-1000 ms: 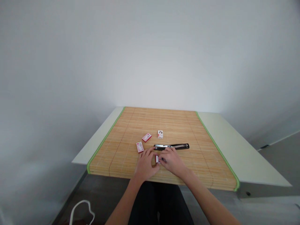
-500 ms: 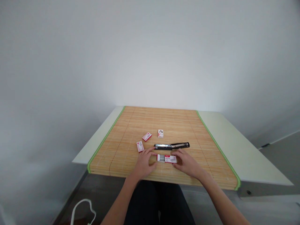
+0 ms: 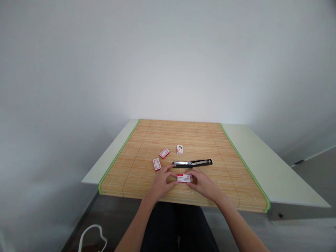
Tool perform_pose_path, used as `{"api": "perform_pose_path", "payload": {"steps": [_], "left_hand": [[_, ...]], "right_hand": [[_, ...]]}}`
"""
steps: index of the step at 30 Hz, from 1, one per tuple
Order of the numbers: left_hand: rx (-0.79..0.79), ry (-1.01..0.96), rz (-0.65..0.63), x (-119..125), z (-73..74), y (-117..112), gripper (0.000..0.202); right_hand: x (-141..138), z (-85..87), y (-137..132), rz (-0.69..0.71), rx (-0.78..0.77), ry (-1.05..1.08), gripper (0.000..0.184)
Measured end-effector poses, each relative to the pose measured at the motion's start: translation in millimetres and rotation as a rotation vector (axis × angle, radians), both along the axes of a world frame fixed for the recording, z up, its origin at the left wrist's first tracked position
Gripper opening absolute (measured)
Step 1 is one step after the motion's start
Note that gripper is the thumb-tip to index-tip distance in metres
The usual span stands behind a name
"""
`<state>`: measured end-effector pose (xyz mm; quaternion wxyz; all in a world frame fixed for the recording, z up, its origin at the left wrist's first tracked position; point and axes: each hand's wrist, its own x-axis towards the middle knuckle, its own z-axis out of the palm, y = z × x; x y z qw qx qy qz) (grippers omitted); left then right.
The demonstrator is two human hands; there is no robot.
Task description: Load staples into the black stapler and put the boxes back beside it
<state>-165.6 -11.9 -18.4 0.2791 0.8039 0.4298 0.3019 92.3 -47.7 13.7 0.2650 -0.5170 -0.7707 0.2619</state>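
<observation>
A small red-and-white staple box lies on the bamboo mat, held between both hands. My left hand pinches its left end and my right hand pinches its right end. Just behind the box lies a black stapler, opened out flat and long. Further left and back sit three more small red-and-white boxes: one near my left hand, one behind it, one standing upright.
The mat has green side edges and covers the middle of a pale table against a white wall. A white cable loop lies on the floor at lower left. My dark-clothed legs are under the near table edge.
The box was slid open half a second ago with my right hand pulled out to the right; now it is pushed back together and the right hand has come in again.
</observation>
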Motion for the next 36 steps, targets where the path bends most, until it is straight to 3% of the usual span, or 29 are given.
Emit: {"api": "perform_pose_path", "payload": {"steps": [3,6,8,10,13,15,18,21,24,29,36], "left_hand": [[0.016,0.006,0.048,0.8,4.8,-4.2,0.037],[0.054,0.057,0.089,5.6,12.5,-10.5,0.045],[0.087,0.117,0.1,11.1,17.0,-15.0,0.044],[0.117,0.168,0.124,17.3,19.5,-18.9,0.044],[0.149,0.199,0.166,25.6,20.4,-23.1,0.042],[0.156,0.193,0.18,29.1,20.3,-24.6,0.042],[0.148,0.168,0.181,31.7,20.6,-25.3,0.044],[0.136,0.155,0.181,32.4,21.1,-25.4,0.049],[0.128,0.164,0.182,32.5,21.3,-25.4,0.052],[0.155,0.198,0.177,32.1,20.5,-25.2,0.054],[0.173,0.21,0.169,30.7,22.0,-27.6,0.056]], "right_hand": [[14.0,3.4,-2.1,-0.071,0.089,0.017,0.037],[47.0,4.8,-0.7,-0.341,0.304,0.019,0.032],[71.5,-0.2,4.4,-0.482,0.383,0.028,0.05],[90.0,-9.8,12.1,-0.471,0.301,0.129,0.069],[99.2,-23.0,24.1,-0.337,0.039,0.397,0.063],[95.0,-23.4,30.2,-0.276,-0.042,0.532,0.053],[80.1,-8.5,38.4,-0.221,-0.042,0.598,0.046],[55.8,12.6,50.4,-0.097,-0.063,0.589,0.042],[21.9,23.2,65.3,0.014,-0.027,0.472,0.034],[-23.7,15.1,80.6,0.038,0.118,0.199,0.021],[-15.8,3.0,75.0,0.021,0.134,0.2,0.029]]}}
